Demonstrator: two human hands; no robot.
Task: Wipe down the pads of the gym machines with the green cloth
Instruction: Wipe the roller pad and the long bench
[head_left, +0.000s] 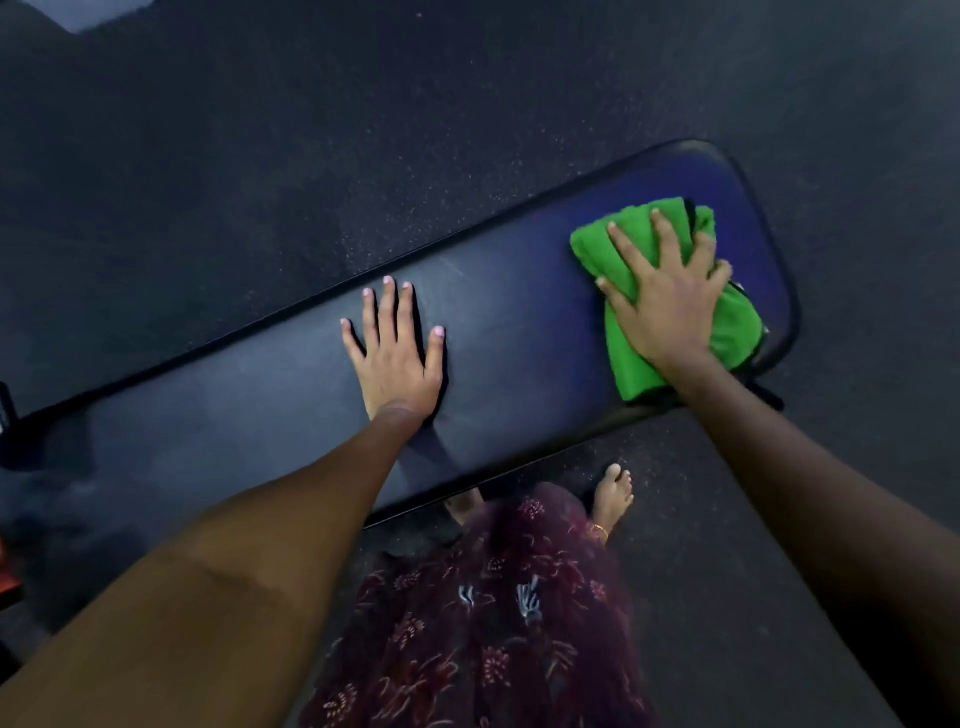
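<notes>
I see the right hand pressing the folded green cloth flat-fingered near the bench pad's far end. The left hand rests spread, empty, mid-pad.

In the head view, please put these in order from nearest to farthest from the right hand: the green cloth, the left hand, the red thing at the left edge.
1. Green cloth: directly under the right hand, at the right end of the bench pad.
2. Left hand: flat on the middle of the pad.
3. Red thing: at the far left edge, by the floor.
</notes>
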